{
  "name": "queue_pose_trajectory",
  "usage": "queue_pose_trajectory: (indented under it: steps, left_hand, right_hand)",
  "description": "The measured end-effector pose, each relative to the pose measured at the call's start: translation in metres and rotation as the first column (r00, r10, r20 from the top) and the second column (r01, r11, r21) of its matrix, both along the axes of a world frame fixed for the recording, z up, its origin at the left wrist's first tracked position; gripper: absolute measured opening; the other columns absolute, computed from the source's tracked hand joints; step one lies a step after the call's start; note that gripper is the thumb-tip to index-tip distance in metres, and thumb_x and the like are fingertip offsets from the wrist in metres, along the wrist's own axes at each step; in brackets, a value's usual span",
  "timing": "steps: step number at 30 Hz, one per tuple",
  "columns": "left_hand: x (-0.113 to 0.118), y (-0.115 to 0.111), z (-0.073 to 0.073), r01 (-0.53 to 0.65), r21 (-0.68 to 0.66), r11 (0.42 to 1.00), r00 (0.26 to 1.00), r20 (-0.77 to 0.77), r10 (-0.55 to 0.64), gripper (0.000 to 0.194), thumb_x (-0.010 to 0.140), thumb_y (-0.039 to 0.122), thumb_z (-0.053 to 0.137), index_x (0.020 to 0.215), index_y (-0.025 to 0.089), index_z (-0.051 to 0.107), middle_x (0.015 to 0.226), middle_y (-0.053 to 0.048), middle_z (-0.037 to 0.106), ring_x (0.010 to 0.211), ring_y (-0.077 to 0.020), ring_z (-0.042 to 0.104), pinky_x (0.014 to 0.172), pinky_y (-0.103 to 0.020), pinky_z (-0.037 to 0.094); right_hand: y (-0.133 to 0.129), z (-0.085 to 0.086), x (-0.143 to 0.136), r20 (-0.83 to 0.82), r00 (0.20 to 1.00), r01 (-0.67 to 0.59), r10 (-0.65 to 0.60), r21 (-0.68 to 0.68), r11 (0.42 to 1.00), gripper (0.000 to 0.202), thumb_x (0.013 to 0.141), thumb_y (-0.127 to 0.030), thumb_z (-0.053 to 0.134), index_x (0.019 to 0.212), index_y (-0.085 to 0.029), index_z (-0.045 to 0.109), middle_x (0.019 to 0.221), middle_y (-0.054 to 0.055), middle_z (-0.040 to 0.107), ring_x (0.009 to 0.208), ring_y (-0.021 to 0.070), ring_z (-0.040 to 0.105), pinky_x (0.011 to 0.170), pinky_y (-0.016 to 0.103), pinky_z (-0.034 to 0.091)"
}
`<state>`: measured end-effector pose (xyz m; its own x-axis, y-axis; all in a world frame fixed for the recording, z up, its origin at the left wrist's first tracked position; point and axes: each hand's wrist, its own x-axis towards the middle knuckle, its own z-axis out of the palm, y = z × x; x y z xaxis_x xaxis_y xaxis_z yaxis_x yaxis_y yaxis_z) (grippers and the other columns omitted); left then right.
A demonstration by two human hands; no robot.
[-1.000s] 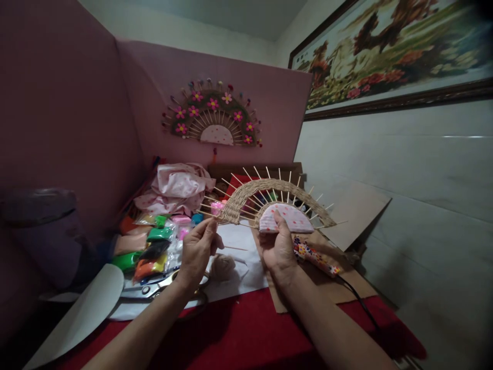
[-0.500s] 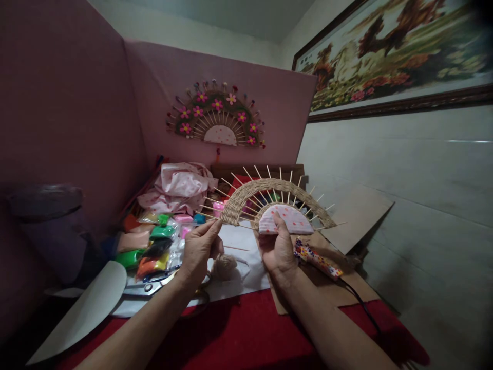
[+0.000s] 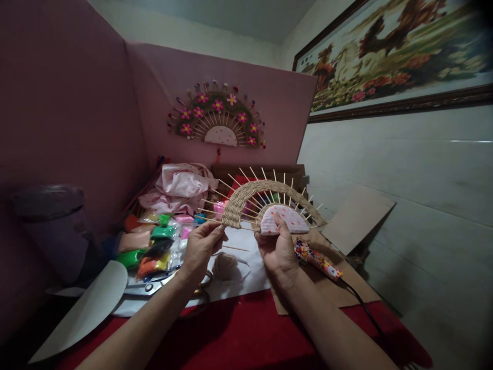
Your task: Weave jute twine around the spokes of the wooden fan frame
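Both hands hold up a half-round fan of thin wooden sticks, with a woven twine band and a white, red-dotted padded base. My left hand pinches its lower left corner, at the end of the band and the outermost stick. My right hand grips the padded base, thumb across the front and fingers hidden behind it. Below the fan, a ball of twine and a loose stick lie on white paper. A flower-patterned tool with a black cord rests on cardboard to the right.
Scissors lie under my left forearm, beside coloured clay packets. Pink cloth is heaped behind them. A finished flowered fan hangs on the pink panel. A white curved board sticks out at the left edge of the red-covered table.
The fan has turned slightly, its right end swinging away and looking narrower. Both hands keep their hold in nearly the same place.
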<state>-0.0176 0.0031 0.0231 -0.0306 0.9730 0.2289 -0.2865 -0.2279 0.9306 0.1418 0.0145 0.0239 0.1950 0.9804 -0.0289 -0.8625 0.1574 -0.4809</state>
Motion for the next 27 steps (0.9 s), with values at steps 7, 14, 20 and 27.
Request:
queue_pose_trajectory:
  steps: [7, 14, 20, 27]
  left_hand:
    - [-0.002, 0.001, 0.000, -0.024, -0.013, 1.000, 0.999, -0.039, 0.024, 0.023, 0.064, 0.034, 0.069, 0.065, 0.013, 0.060, 0.054, 0.000, 0.057, 0.043, -0.0037, 0.040, 0.040, -0.016, 0.026]
    - [-0.006, 0.001, 0.005, -0.076, 0.007, 0.997, 0.996, -0.035, 0.076, 0.019, 0.063, 0.031, 0.068, 0.067, 0.014, 0.060, 0.050, 0.002, 0.055, 0.040, -0.0035, 0.038, 0.039, -0.016, 0.024]
    - [-0.007, 0.002, 0.005, -0.067, -0.004, 0.998, 0.998, 0.019, 0.067, 0.018, 0.062, 0.028, 0.068, 0.069, 0.014, 0.059, 0.050, 0.002, 0.057, 0.041, -0.0042, 0.040, 0.040, -0.015, 0.026]
    - [-0.009, 0.005, 0.000, -0.034, 0.107, 0.994, 0.997, -0.072, 0.042, 0.019, 0.068, 0.029, 0.064, 0.059, 0.012, 0.061, 0.054, -0.002, 0.059, 0.048, -0.0076, 0.046, 0.047, -0.020, 0.034]
  right_hand:
    - [0.001, -0.004, -0.001, 0.048, 0.998, -0.041, 0.040, 0.027, 0.999, 0.024, 0.064, -0.025, 0.070, 0.083, -0.020, 0.056, 0.060, -0.007, 0.063, 0.045, 0.0102, 0.057, 0.041, 0.023, 0.049]
    - [-0.001, -0.002, -0.003, 0.011, 0.990, -0.138, 0.137, 0.073, 0.988, 0.018, 0.067, -0.022, 0.068, 0.079, -0.019, 0.055, 0.057, -0.007, 0.061, 0.043, 0.0091, 0.055, 0.040, 0.022, 0.047]
    - [-0.005, -0.002, -0.007, 0.036, 0.982, -0.189, 0.187, 0.085, 0.978, 0.018, 0.064, -0.018, 0.068, 0.076, -0.018, 0.054, 0.056, -0.007, 0.060, 0.041, 0.0080, 0.052, 0.040, 0.020, 0.044]
    - [-0.011, 0.002, -0.009, 0.093, 0.964, -0.259, 0.249, 0.110, 0.960, 0.014, 0.067, -0.022, 0.065, 0.075, -0.016, 0.055, 0.057, -0.003, 0.061, 0.043, 0.0087, 0.052, 0.044, 0.021, 0.044]
